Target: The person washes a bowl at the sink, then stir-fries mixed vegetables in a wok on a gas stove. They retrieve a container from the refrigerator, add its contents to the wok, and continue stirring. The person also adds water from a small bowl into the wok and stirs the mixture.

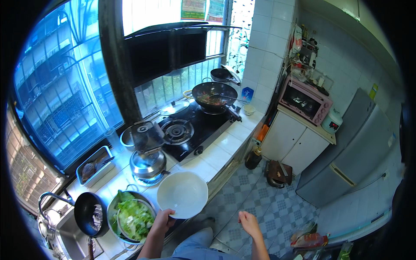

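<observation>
A large white bowl (182, 194) is gripped at its near rim by my left hand (165, 219), its inside facing up with nothing in it but a few small specks or glints. My right hand (248, 222) hangs over the tiled floor, fingers curled, holding nothing that I can see. Just left of the bowl, a metal basin (112, 208) on the counter holds a colander of green lettuce leaves (133, 217). Further off, a black wok (214, 87) with chopped food and a utensil in it stands on the right burner of the gas stove (208, 130).
A steel pot (148, 164) stands behind the bowl. A frying pan (88, 211) rests over the sink (70, 237). A glass lid (174, 107) lies at the stove's back. On the floor are a dark bottle (253, 159) and a cutting board with a knife (278, 174). The fridge (344, 156) stands right.
</observation>
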A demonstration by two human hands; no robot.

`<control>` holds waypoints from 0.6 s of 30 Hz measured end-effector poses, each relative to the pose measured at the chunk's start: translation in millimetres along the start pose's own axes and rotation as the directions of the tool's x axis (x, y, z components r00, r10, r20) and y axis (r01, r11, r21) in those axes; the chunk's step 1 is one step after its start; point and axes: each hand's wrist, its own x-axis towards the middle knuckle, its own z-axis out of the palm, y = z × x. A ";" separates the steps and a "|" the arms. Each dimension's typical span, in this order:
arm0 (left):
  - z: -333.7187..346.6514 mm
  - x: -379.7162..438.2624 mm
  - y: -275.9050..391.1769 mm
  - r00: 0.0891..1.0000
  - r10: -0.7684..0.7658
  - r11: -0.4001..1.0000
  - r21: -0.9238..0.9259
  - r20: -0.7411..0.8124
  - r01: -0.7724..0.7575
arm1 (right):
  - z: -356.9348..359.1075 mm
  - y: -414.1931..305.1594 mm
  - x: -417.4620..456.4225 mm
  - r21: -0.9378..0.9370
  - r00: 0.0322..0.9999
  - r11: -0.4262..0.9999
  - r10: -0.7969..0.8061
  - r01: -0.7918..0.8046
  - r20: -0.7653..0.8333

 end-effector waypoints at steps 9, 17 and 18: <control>139.4 158.9 47.6 0.998 0.007 0.997 0.077 0.065 -0.012 | -116.8 3.7 215.8 -0.088 0.989 0.987 -0.142 0.137 -0.044; 203.9 231.1 95.0 0.998 0.052 0.998 0.045 0.034 -0.053 | -190.1 2.7 438.3 -0.211 0.928 0.911 -0.370 0.355 -0.037; 213.1 233.1 103.3 0.996 0.080 0.996 0.030 0.034 -0.081 | -194.6 12.7 477.3 -0.182 0.910 0.901 -0.410 0.394 -0.061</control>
